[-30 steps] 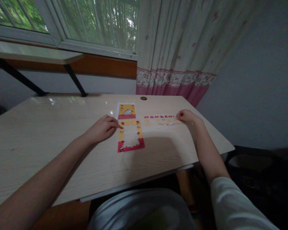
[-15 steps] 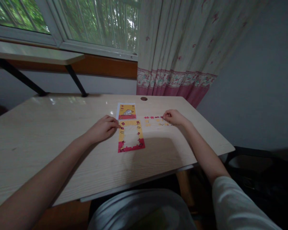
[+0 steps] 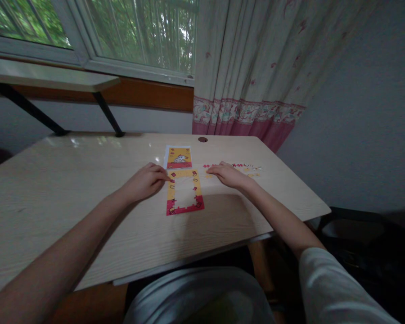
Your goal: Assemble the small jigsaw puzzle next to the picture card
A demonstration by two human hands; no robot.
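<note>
My left hand (image 3: 150, 181) lies at the left edge of the jigsaw border (image 3: 185, 210), its index finger stretched onto the upper left side. The border is yellow above and red below, with a bare middle. My right hand (image 3: 227, 174) is over the loose puzzle pieces (image 3: 239, 165) to the right, thumb and index finger closed at the row's left end on a small yellow piece mostly hidden by the fingertips. Red, yellow and white pieces lie in rows partly under this hand. Behind the border is a reference picture (image 3: 179, 157) of a white animal on yellow and red.
The pale wooden desk (image 3: 121, 243) has a round cable hole (image 3: 203, 140) near its back edge. A raised shelf (image 3: 54, 77) on black legs stands at the back left. A curtain (image 3: 246, 108) hangs behind the desk, and a dark chair (image 3: 354, 220) is at the right.
My right hand has moved left along the loose pieces, uncovering those at the right end and covering some in the middle. My left hand has stayed at the border.
</note>
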